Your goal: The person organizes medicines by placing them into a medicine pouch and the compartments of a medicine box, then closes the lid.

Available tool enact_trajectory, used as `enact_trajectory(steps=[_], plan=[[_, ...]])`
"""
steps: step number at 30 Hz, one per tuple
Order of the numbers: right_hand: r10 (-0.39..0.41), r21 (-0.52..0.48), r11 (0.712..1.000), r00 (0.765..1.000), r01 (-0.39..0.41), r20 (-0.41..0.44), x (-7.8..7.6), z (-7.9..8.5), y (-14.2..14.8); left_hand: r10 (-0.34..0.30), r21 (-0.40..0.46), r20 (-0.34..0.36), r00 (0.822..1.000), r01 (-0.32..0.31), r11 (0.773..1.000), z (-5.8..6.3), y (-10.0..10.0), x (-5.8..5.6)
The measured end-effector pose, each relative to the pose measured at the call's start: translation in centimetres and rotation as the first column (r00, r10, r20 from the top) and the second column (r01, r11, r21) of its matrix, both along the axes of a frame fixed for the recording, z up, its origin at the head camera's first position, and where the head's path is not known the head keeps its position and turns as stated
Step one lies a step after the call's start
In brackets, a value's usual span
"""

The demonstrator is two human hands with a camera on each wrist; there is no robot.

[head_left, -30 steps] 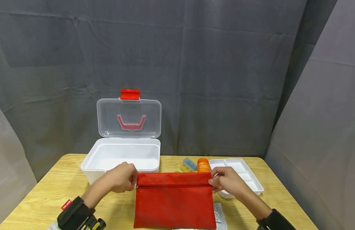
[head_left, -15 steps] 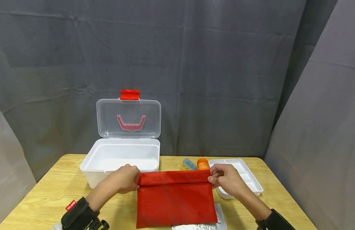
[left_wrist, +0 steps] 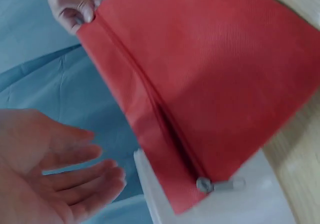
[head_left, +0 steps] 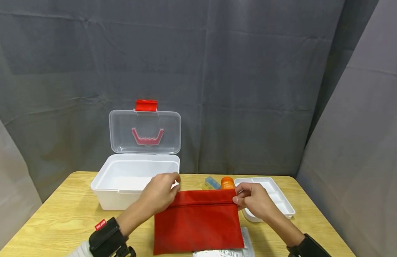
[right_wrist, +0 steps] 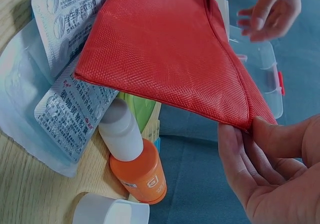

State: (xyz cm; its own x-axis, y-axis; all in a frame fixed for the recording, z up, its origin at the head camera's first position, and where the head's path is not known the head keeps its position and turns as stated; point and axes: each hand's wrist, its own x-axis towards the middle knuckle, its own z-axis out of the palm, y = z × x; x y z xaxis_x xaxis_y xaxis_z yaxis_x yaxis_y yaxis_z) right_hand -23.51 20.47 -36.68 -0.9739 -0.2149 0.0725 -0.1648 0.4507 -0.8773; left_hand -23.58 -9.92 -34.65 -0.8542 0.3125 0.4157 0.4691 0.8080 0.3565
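Observation:
A flat red zip pouch point(head_left: 198, 226) hangs over the front of the table. My right hand point(head_left: 254, 202) pinches its upper right corner between thumb and fingers. My left hand point(head_left: 160, 192) is off the pouch, just above its upper left corner in the head view. In the left wrist view, the left fingers point(left_wrist: 95, 184) are extended and apart from the fabric. The metal zipper pull point(left_wrist: 222, 185) sits at the pouch's left end, and the zipper slit beside it gapes slightly. The right wrist view shows the pouch's lower edge over silver blister packs point(right_wrist: 70, 114).
A white box point(head_left: 111, 200) with a raised clear lid point(head_left: 145, 123) stands back left. Behind the pouch are an orange bottle point(head_left: 227, 183) and a blue-and-yellow pill case point(head_left: 212, 183). A white divided tray point(head_left: 277, 196) lies at right. A white bottle point(right_wrist: 121, 129) shows in the right wrist view.
My left hand has let go of the pouch's left end and moved right and slightly up. The pouch's bottom edge rose a little, uncovering more of the blister packs. My right hand keeps its pinch.

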Motion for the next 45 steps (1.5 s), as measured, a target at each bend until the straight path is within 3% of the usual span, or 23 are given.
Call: enact_trajectory(steps=[12,18,24,34,40,45], plan=[[0.009,0.004,1.0,1.0,-0.008,-0.023,0.1,0.1,0.0,-0.102,-0.003,0.055,0.993,0.103,0.995,-1.4,4.5,-0.5],[-0.003,0.009,1.0,1.0,0.003,-0.028,0.1,0.0,0.0,-0.089,-0.063,0.072,0.993,0.093,0.994,-2.4,5.0,-1.0],[-0.008,0.008,1.0,1.0,0.009,-0.024,0.0,-0.1,0.0,-0.142,-0.082,0.087,0.986,0.149,0.985,-2.7,4.6,-1.7],[-0.064,-0.009,0.998,0.997,0.063,-0.039,0.1,0.3,-0.5,-0.212,-0.072,0.107,0.971,0.22,0.973,-0.3,3.4,-1.8],[-0.06,-0.057,0.997,0.997,0.058,-0.047,0.4,0.8,-0.9,-0.194,-0.036,0.2,0.96,0.205,0.978,1.6,2.9,-1.2],[-0.051,-0.059,0.997,0.996,0.046,-0.076,0.7,1.2,-1.3,-0.19,-0.019,0.217,0.957,0.198,0.98,2.8,2.4,-0.9]])
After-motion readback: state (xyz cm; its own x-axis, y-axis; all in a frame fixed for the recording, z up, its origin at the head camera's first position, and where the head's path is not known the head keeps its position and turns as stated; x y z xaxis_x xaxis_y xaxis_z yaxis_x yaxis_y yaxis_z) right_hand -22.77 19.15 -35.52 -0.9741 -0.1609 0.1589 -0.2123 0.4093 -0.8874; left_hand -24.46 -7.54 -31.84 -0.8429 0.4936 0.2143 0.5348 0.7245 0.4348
